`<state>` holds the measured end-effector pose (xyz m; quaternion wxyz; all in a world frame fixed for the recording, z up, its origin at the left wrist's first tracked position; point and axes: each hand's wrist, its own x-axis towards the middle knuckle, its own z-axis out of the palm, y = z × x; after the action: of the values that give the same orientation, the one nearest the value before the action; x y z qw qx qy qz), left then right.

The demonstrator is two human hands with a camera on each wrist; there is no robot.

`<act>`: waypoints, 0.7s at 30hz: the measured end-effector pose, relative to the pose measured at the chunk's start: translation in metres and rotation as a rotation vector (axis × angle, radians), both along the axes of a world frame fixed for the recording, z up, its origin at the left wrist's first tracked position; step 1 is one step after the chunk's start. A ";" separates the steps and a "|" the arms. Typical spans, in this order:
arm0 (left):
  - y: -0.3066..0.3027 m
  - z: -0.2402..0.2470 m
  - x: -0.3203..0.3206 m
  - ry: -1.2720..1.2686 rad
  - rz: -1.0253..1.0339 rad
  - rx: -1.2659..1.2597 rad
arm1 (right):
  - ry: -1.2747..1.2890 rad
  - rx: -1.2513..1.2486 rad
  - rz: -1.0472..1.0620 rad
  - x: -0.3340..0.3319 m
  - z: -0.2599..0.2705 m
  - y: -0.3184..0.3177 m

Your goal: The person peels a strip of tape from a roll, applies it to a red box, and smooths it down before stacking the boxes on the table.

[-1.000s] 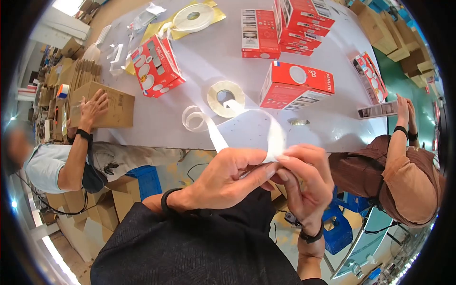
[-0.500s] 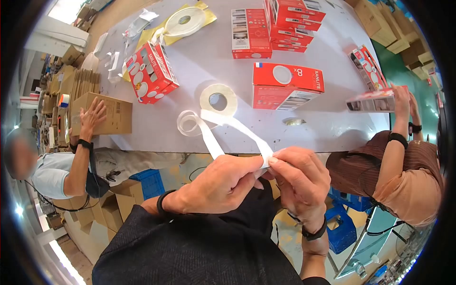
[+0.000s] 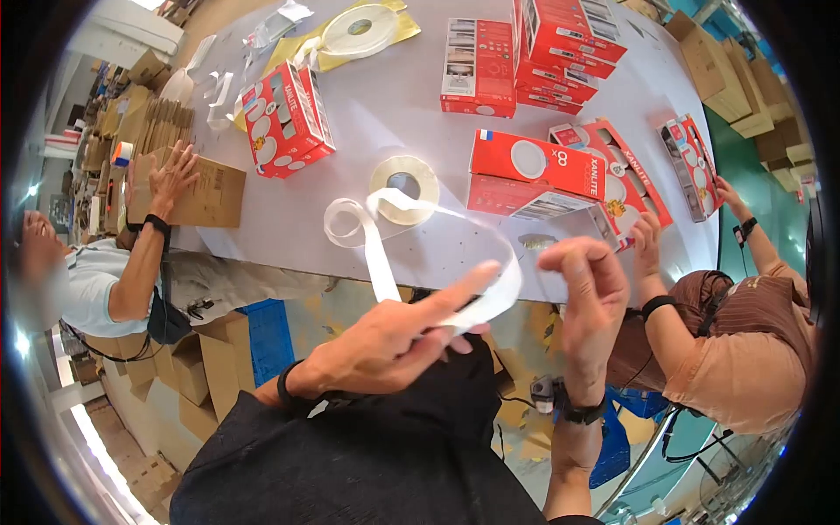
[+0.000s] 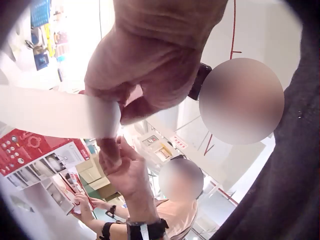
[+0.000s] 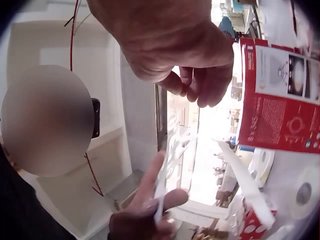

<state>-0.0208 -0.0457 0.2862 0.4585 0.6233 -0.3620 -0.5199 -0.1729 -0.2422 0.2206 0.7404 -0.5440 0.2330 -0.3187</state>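
A white paper strip [image 3: 499, 302] runs in a loop from the roll [image 3: 420, 182] on the table to my left hand [image 3: 385, 346]. That hand pinches the strip between its fingers, forefinger stretched out along it; the strip's other length [image 3: 379, 267] leads to a loose curl on the table. In the left wrist view the strip [image 4: 55, 112] lies across the fingertips. My right hand [image 3: 591, 302] is raised to the right, apart from the strip. Its fingers are curled with thumb and fingertips together, and nothing shows between them in the right wrist view.
Beyond the roll stand a red box [image 3: 538, 166], a stack of red boxes [image 3: 569, 52] and another red box [image 3: 284, 122]. At right a person handles red cartons [image 3: 626, 179]. At left a person's hand rests on a brown carton [image 3: 206, 192]. A bigger roll [image 3: 359, 31] lies behind.
My right hand has let go of the strip and moved right, away from the left hand. The strip now bows out in a loop. A red carton has come down beside the middle box.
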 end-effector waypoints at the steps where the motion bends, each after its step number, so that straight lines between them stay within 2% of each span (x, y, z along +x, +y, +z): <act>1: 0.006 -0.012 -0.001 -0.028 0.087 -0.087 | 0.036 -0.026 -0.047 0.003 -0.005 -0.013; 4: 0.026 -0.027 0.004 0.182 0.476 -0.131 | 0.118 -0.232 -0.124 0.020 -0.018 -0.046; 5: 0.028 -0.038 0.009 0.124 0.570 -0.192 | 0.161 -0.256 -0.109 0.024 -0.022 -0.056; 8: 0.016 -0.061 0.028 -0.041 0.588 -0.361 | 0.258 -0.383 -0.082 0.037 -0.034 -0.076; 11: -0.029 -0.076 0.031 -0.390 0.713 -0.401 | 0.299 -0.582 -0.097 0.047 -0.036 -0.082; 13: -0.063 -0.095 0.049 -0.714 0.605 -0.492 | 0.309 -0.741 -0.145 0.052 -0.036 -0.089; 14: -0.087 -0.098 0.053 -0.798 0.569 -0.583 | 0.318 -0.815 -0.168 0.051 -0.038 -0.090; 15: -0.108 -0.099 0.058 -1.021 0.504 -0.612 | 0.261 -0.871 -0.173 0.055 -0.041 -0.095; 19: -0.173 -0.135 0.069 -1.155 0.523 -0.544 | 0.196 -1.009 -0.136 0.074 -0.056 -0.128; 21: -0.187 -0.150 0.074 -1.081 0.620 -0.620 | 0.206 -1.042 -0.106 0.077 -0.055 -0.130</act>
<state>0.0533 -0.2324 0.1362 0.4981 0.7095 -0.4767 0.1457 -0.0962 -0.3727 0.1656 0.3283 -0.8555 0.1425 -0.3741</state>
